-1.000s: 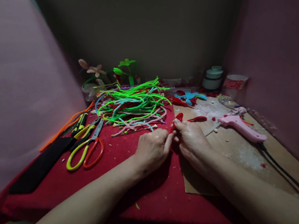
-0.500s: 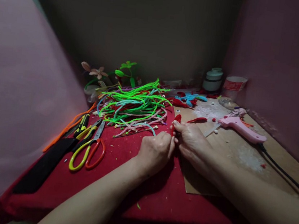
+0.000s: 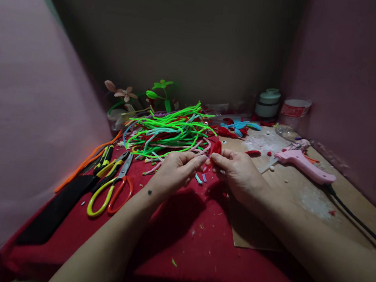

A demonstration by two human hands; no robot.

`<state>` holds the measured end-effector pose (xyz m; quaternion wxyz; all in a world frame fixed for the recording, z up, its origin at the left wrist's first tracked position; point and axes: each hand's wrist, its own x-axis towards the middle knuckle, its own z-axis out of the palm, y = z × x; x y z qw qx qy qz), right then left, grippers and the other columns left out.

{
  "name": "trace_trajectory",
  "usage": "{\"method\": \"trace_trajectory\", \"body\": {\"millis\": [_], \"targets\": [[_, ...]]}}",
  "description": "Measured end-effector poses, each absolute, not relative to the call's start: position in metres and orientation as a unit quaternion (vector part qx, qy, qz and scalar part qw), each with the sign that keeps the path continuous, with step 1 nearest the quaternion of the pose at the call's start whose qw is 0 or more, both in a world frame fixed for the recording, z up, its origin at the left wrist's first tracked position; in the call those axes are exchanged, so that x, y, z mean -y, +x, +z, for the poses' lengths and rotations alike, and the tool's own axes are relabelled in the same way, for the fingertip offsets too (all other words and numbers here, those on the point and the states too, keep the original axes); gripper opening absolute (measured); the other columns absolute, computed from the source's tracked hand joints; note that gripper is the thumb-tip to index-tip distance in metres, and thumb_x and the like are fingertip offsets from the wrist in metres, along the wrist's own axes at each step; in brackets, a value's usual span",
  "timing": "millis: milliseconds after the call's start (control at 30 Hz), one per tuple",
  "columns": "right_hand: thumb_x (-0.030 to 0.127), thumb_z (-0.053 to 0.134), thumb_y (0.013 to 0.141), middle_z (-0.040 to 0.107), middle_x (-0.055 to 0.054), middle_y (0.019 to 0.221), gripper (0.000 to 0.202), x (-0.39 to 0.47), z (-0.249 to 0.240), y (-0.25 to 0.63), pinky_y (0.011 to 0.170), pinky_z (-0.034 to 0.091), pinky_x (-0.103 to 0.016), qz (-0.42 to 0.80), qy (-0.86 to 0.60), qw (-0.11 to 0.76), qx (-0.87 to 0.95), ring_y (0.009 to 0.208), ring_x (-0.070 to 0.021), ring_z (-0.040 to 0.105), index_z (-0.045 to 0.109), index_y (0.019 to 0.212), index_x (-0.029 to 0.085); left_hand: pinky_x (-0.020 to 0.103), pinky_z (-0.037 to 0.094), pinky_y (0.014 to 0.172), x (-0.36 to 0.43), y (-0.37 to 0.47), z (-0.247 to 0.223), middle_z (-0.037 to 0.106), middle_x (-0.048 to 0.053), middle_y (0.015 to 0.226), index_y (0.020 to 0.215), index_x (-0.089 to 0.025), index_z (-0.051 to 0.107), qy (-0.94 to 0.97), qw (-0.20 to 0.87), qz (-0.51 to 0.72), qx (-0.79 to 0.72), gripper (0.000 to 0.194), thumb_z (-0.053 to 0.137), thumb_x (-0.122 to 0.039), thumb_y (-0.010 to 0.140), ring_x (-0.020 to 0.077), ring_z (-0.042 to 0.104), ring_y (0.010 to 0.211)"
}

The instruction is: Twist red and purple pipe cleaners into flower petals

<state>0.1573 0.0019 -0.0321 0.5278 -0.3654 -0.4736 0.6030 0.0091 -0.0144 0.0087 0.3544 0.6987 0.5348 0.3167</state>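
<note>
Between my hands is a red fuzzy pipe cleaner piece [image 3: 217, 148], bent into a petal-like loop that stands up above the fingertips. My right hand [image 3: 239, 170] pinches it between thumb and fingers. On the other side, my left hand [image 3: 180, 168] has thumb and forefinger pressed together at its lower end, where the exact grip is hard to see. Just behind the hands lies a heap of pipe cleaners [image 3: 169, 129], mostly bright green, with pink, red and pale blue ones among them.
Scissors [image 3: 111, 195] with yellow and red handles lie left beside yellow-black pliers [image 3: 109, 170] and a black strip [image 3: 58, 209]. A pink glue gun [image 3: 305, 164] with a cord rests on a board [image 3: 284, 194] at right. Pipe cleaner flowers [image 3: 125, 93] stand behind.
My left hand has moved left and slightly up, turning so its thumb shows. The red piece has shifted a little left and up with my right hand.
</note>
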Motion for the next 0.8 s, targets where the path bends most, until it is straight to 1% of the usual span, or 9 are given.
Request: {"method": "trace_trajectory", "body": {"millis": [67, 100, 300, 500, 533, 600, 667, 733, 800], "targets": [[0.031, 0.061, 0.070, 0.050, 0.003, 0.052, 0.019, -0.002, -0.032, 0.157, 0.043, 0.022, -0.021, 0.598, -0.363, 0.540, 0.468, 0.043, -0.0051, 0.035, 0.057, 0.063, 0.014, 0.019, 0.022, 0.039, 0.016, 0.011, 0.010, 0.038, -0.005, 0.043, 0.057, -0.015, 0.050, 0.692, 0.422, 0.282, -0.513, 0.034, 0.053, -0.043, 0.075, 0.0053, 0.031, 0.037], [0.030, 0.061, 0.069, 0.051, 0.003, 0.052, 0.019, -0.002, -0.032, 0.157, 0.043, 0.024, -0.021, 0.601, -0.358, 0.546, 0.460, 0.043, -0.0053, 0.036, 0.056, 0.062, 0.014, 0.019, 0.022, 0.038, 0.017, 0.012, 0.009, 0.038, -0.005, 0.043, 0.056, -0.015, 0.049, 0.696, 0.432, 0.271, -0.505, 0.033, 0.055, -0.041, 0.074, 0.0051, 0.031, 0.037], [0.029, 0.062, 0.068, 0.052, 0.003, 0.052, 0.019, -0.002, -0.030, 0.156, 0.042, 0.025, -0.021, 0.634, -0.342, 0.546, 0.427, 0.042, -0.0050, 0.038, 0.053, 0.060, 0.014, 0.018, 0.021, 0.039, 0.019, 0.018, 0.002, 0.038, -0.006, 0.043, 0.053, -0.015, 0.049, 0.720, 0.354, 0.292, -0.520, 0.033, 0.057, -0.040, 0.073, 0.0046, 0.031, 0.040], [0.027, 0.062, 0.068, 0.048, 0.005, 0.047, 0.018, 0.005, -0.024, 0.154, 0.041, 0.026, -0.020, 0.642, -0.343, 0.523, 0.443, 0.040, -0.0053, 0.038, 0.050, 0.060, 0.016, 0.017, 0.024, 0.037, 0.018, 0.014, 0.008, 0.042, -0.005, 0.043, 0.059, -0.014, 0.053, 0.698, 0.491, 0.203, -0.481, 0.025, 0.056, -0.034, 0.074, 0.0047, 0.035, 0.037], [0.025, 0.061, 0.068, 0.048, 0.005, 0.047, 0.017, 0.007, -0.022, 0.154, 0.041, 0.025, -0.020, 0.634, -0.350, 0.520, 0.453, 0.040, -0.0048, 0.036, 0.050, 0.059, 0.016, 0.017, 0.023, 0.035, 0.016, 0.011, 0.008, 0.042, -0.005, 0.041, 0.060, -0.014, 0.054, 0.680, 0.493, 0.223, -0.494, 0.024, 0.057, -0.034, 0.073, 0.0045, 0.034, 0.035], [0.024, 0.061, 0.069, 0.049, 0.005, 0.048, 0.017, 0.009, -0.020, 0.153, 0.041, 0.023, -0.020, 0.617, -0.365, 0.509, 0.477, 0.039, -0.0037, 0.033, 0.051, 0.058, 0.015, 0.017, 0.024, 0.036, 0.010, 0.004, 0.008, 0.044, -0.005, 0.044, 0.068, -0.013, 0.059, 0.635, 0.481, 0.341, -0.499, 0.023, 0.058, -0.035, 0.073, 0.0037, 0.035, 0.035], [0.024, 0.060, 0.069, 0.048, 0.005, 0.046, 0.019, 0.011, -0.018, 0.153, 0.041, 0.022, -0.021, 0.610, -0.374, 0.486, 0.501, 0.039, -0.0035, 0.031, 0.051, 0.055, 0.015, 0.017, 0.029, 0.040, 0.006, 0.002, 0.005, 0.053, -0.002, 0.056, 0.082, -0.013, 0.062, 0.584, 0.510, 0.423, -0.468, 0.026, 0.062, -0.037, 0.071, 0.0036, 0.040, 0.041], [0.026, 0.060, 0.069, 0.047, 0.004, 0.046, 0.020, 0.012, -0.018, 0.152, 0.042, 0.022, -0.021, 0.611, -0.368, 0.462, 0.527, 0.040, -0.0043, 0.033, 0.053, 0.054, 0.014, 0.016, 0.029, 0.040, 0.006, 0.003, 0.000, 0.054, -0.002, 0.058, 0.086, -0.013, 0.063, 0.550, 0.557, 0.429, -0.451, 0.030, 0.066, -0.036, 0.068, 0.0032, 0.040, 0.041], [0.027, 0.061, 0.068, 0.048, 0.004, 0.046, 0.020, 0.013, -0.019, 0.152, 0.043, 0.023, -0.022, 0.614, -0.361, 0.444, 0.543, 0.041, -0.0052, 0.035, 0.055, 0.054, 0.014, 0.016, 0.025, 0.039, 0.008, 0.007, -0.004, 0.050, -0.003, 0.053, 0.079, -0.012, 0.064, 0.539, 0.576, 0.429, -0.441, 0.026, 0.067, -0.034, 0.067, 0.0020, 0.036, 0.039]]}}
